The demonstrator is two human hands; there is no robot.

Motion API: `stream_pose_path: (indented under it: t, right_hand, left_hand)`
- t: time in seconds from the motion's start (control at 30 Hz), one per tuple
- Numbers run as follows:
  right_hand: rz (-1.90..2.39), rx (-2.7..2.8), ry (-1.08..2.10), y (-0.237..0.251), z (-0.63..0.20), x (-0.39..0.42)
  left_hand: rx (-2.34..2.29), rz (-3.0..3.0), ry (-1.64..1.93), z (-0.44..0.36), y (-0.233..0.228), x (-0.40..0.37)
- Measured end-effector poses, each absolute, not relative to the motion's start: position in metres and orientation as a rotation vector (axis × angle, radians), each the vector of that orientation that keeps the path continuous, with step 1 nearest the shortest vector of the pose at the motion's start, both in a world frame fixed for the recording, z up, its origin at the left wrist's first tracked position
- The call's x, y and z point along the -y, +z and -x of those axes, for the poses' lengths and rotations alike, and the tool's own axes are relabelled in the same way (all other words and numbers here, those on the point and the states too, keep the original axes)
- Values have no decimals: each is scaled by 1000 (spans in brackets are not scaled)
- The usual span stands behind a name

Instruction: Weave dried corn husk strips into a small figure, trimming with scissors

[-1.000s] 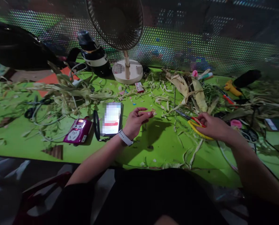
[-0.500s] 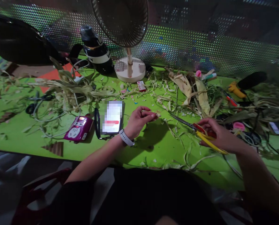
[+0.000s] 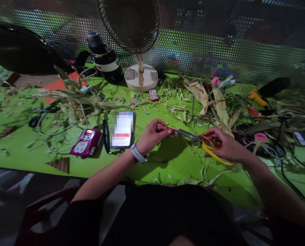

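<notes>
the left hand [image 3: 152,135] pinches a small husk piece [image 3: 171,129] just above the green tabletop [image 3: 168,160]. the right hand [image 3: 224,145], clamped on the scissors [image 3: 201,140], brings the blade tips to it. trimming looks underway; next calls for a steady, careful snip.

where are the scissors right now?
Head view, right of centre: the scissors are in the right hand over the green table, blades pointing left at the small piece pinched in the left hand.
</notes>
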State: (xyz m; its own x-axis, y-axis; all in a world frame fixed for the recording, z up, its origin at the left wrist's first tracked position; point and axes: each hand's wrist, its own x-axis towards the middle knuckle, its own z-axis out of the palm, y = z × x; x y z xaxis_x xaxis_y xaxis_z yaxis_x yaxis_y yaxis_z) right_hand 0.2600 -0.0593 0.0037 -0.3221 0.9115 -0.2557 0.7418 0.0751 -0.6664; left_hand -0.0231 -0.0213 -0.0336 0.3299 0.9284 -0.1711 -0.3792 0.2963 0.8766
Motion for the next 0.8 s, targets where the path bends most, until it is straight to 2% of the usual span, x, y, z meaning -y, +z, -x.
stream_pose_path:
  t: [0.8]
  right_hand:
    - [1586,1911,1124,-2,-257,64]
  left_hand:
    - [-758,-877,906,27,-28,19]
